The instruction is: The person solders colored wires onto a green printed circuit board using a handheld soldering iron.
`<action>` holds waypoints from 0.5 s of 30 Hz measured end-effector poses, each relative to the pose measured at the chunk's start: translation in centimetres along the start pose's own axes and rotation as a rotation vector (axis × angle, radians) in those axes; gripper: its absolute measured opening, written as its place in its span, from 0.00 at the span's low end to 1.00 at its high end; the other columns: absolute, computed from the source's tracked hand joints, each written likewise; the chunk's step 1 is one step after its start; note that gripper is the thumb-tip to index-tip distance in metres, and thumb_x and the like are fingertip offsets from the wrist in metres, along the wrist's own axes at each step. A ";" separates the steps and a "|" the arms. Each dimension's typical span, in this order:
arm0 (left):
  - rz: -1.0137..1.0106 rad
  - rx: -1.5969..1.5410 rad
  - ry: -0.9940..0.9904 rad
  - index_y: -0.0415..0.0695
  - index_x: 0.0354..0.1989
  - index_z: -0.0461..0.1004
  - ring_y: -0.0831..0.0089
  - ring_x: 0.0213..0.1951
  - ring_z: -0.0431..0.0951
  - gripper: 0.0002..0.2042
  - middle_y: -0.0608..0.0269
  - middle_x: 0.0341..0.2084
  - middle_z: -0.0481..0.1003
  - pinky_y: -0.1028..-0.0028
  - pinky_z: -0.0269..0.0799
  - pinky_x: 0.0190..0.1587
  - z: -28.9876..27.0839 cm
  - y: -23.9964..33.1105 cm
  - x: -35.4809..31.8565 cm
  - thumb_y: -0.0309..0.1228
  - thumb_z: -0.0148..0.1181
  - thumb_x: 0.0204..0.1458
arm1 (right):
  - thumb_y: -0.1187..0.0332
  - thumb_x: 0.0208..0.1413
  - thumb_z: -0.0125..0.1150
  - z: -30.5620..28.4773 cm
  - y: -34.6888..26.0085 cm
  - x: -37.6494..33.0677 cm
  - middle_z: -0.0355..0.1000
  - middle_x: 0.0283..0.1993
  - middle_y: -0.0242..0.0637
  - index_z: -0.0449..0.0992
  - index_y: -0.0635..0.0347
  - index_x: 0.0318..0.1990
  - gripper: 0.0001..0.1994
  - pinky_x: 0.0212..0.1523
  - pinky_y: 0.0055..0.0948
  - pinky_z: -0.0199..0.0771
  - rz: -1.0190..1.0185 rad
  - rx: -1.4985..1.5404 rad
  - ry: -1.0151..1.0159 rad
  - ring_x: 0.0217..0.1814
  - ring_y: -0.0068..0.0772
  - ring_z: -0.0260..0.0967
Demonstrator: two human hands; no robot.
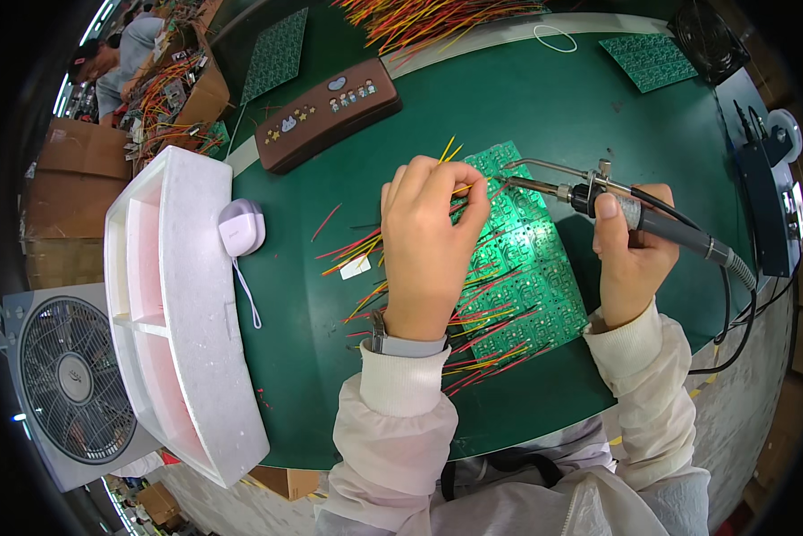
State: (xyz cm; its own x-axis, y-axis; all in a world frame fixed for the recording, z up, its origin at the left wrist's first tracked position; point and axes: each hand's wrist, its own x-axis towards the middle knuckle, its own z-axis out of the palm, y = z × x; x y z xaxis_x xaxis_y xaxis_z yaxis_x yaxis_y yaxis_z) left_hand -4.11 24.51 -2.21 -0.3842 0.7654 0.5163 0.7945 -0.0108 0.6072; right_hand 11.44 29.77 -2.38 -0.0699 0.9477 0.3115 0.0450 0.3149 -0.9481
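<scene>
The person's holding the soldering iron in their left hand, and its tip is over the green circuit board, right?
Not quite: the head view shows the soldering iron in the right hand. Its tip is over the green circuit board.

Past the left edge of my green table [316, 402] I see a square grey fan [75, 380], brown cardboard boxes [78, 192] and a white strip light [85, 36]; yellow-marked grey floor [732, 411] shows past the near right corner.
</scene>
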 end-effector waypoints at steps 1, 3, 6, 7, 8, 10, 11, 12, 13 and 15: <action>-0.002 0.018 -0.003 0.40 0.21 0.69 0.72 0.23 0.67 0.04 0.65 0.18 0.66 0.75 0.61 0.29 0.0 0.1 0.0 0.21 0.57 0.36 | 0.70 0.41 0.61 0.0 0.0 0.0 0.60 0.21 0.27 0.64 0.64 0.23 0.10 0.23 0.15 0.55 0.001 0.000 0.000 0.23 0.14 0.54; 0.000 0.025 -0.002 0.40 0.21 0.69 0.72 0.24 0.67 0.04 0.65 0.18 0.66 0.75 0.61 0.30 0.0 0.0 0.0 0.21 0.57 0.36 | 0.70 0.41 0.61 0.1 -0.1 0.0 0.60 0.21 0.27 0.64 0.64 0.24 0.10 0.23 0.15 0.55 0.002 0.008 0.003 0.23 0.14 0.55; 0.009 0.031 0.001 0.40 0.21 0.69 0.72 0.24 0.67 0.04 0.65 0.18 0.66 0.75 0.61 0.30 0.0 0.0 0.0 0.21 0.57 0.36 | 0.70 0.41 0.61 0.0 0.0 -0.1 0.60 0.21 0.27 0.64 0.64 0.24 0.10 0.23 0.14 0.55 0.016 0.030 -0.001 0.23 0.14 0.55; 0.016 0.033 0.003 0.40 0.21 0.69 0.72 0.24 0.67 0.04 0.65 0.18 0.66 0.75 0.61 0.30 0.0 0.1 0.0 0.21 0.57 0.36 | 0.70 0.41 0.61 0.0 0.0 0.0 0.60 0.21 0.27 0.64 0.64 0.24 0.10 0.23 0.14 0.55 0.016 0.030 -0.002 0.23 0.14 0.55; 0.015 0.034 0.003 0.40 0.21 0.69 0.72 0.24 0.67 0.04 0.65 0.18 0.66 0.75 0.61 0.30 0.0 0.1 0.0 0.21 0.57 0.36 | 0.70 0.41 0.61 0.0 0.0 0.0 0.60 0.21 0.27 0.64 0.64 0.24 0.10 0.23 0.14 0.55 0.008 0.024 -0.004 0.23 0.14 0.55; 0.005 0.008 -0.001 0.39 0.21 0.69 0.72 0.23 0.67 0.04 0.64 0.18 0.67 0.75 0.62 0.29 0.0 0.0 0.0 0.21 0.57 0.36 | 0.70 0.41 0.61 0.0 0.0 0.0 0.60 0.21 0.27 0.64 0.64 0.24 0.10 0.23 0.14 0.55 0.001 0.018 -0.006 0.23 0.14 0.55; 0.003 0.008 -0.001 0.39 0.21 0.69 0.72 0.23 0.67 0.04 0.64 0.18 0.67 0.75 0.62 0.29 0.1 0.0 0.0 0.21 0.57 0.36 | 0.70 0.41 0.61 0.0 0.0 0.0 0.60 0.21 0.27 0.64 0.64 0.24 0.10 0.23 0.14 0.55 0.004 0.017 -0.005 0.23 0.14 0.55; -0.002 -0.007 -0.005 0.39 0.21 0.69 0.72 0.23 0.68 0.04 0.64 0.18 0.67 0.75 0.62 0.29 0.1 -0.1 0.0 0.21 0.57 0.36 | 0.70 0.41 0.61 0.0 0.0 0.0 0.60 0.21 0.27 0.64 0.64 0.24 0.10 0.23 0.14 0.55 0.007 0.016 -0.004 0.23 0.14 0.55; -0.007 -0.020 -0.008 0.39 0.21 0.69 0.72 0.23 0.68 0.04 0.63 0.18 0.67 0.76 0.62 0.29 0.1 -0.1 0.0 0.21 0.57 0.36 | 0.70 0.41 0.61 0.0 0.0 0.0 0.60 0.21 0.27 0.64 0.64 0.24 0.10 0.23 0.14 0.55 0.007 0.016 -0.005 0.23 0.14 0.55; -0.013 -0.020 -0.010 0.39 0.21 0.69 0.72 0.23 0.68 0.04 0.63 0.18 0.67 0.76 0.62 0.29 0.0 -0.1 0.0 0.21 0.57 0.36 | 0.70 0.41 0.61 0.0 0.1 -0.1 0.60 0.21 0.26 0.64 0.64 0.24 0.10 0.23 0.14 0.55 0.006 0.020 -0.009 0.23 0.13 0.54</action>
State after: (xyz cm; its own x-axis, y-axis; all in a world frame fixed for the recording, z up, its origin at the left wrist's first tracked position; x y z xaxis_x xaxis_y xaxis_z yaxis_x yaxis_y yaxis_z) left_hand -4.19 24.53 -2.31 -0.3892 0.7721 0.5024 0.7802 -0.0136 0.6254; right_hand 11.46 29.75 -2.48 -0.0790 0.9491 0.3050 0.0257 0.3078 -0.9511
